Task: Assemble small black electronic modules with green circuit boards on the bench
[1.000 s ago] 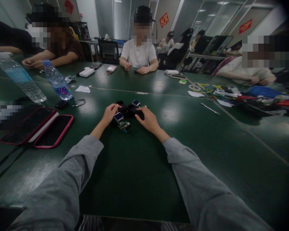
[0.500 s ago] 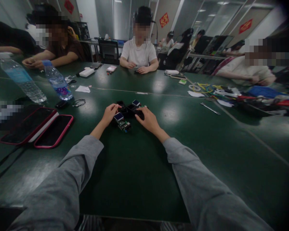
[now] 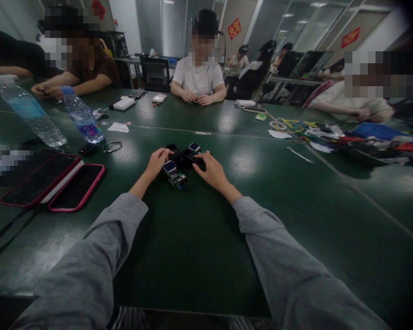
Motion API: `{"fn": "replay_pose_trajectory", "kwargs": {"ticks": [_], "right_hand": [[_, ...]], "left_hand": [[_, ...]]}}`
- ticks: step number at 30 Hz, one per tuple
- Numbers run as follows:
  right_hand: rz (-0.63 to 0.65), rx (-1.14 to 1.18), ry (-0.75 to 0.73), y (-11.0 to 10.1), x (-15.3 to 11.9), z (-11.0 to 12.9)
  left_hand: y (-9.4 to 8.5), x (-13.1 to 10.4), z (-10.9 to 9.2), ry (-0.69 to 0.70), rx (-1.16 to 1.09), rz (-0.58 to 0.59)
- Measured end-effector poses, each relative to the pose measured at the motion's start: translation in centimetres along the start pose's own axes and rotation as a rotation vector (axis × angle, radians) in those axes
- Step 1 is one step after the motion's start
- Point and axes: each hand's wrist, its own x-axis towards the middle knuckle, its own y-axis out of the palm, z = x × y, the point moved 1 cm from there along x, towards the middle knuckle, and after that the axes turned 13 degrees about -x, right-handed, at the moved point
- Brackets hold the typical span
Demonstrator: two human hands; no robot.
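My left hand [image 3: 157,163] has its fingertips closed at the edge of a small black plastic casing [image 3: 174,150]. My right hand [image 3: 211,170] curls thumb and fingers round another dark casing [image 3: 200,161], which it partly hides. Between the hands, on the near side, lies a bare green circuit board [image 3: 178,179] with a small screen [image 3: 170,166] at its upper left end. A second small screen [image 3: 194,147] shows just beyond the right fingers, among the black parts. All these pieces sit close together on the green table [image 3: 196,247].
At left stand two plastic bottles [image 3: 86,121], near a red-edged phone [image 3: 77,188] and a dark red-rimmed case [image 3: 37,178]. A wrench [image 3: 300,155] and a heap of cables [image 3: 330,133] lie right. Across the table sits a person in white [image 3: 198,78]; others sit either side.
My hands and the parts between them stay in place. Across the table, the person in white has brought both hands closer together.
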Motion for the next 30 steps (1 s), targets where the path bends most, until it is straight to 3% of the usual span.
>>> {"fn": "replay_pose_trajectory", "kwargs": {"ticks": [30], "right_hand": [[-0.003,0.004,-0.005,-0.1,0.0,0.11]], "left_hand": [[0.04,-0.07,-0.06,0.009,-0.016,0.0]]}}
